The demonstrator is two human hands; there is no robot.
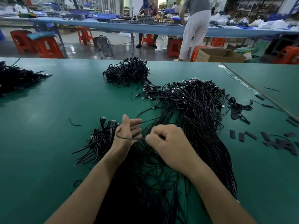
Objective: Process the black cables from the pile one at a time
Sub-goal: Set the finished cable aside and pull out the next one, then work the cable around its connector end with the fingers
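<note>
Workshop room: a green surface (48, 110), with orange stools (48, 47) and a second long surface (97, 24) beyond its far edge. Four heaps of black cables lie here: far left (16, 78), far centre (127, 71), a small one (100, 139) beside the left hand (127, 131), and the main pile (197, 113) to the right. The left hand's fingers are straight, one cable (129, 138) looped round them; the right hand (168, 143) pinches that cable. There is bare green surface on the left; black strips (275, 143) are scattered near the right edge.
</note>
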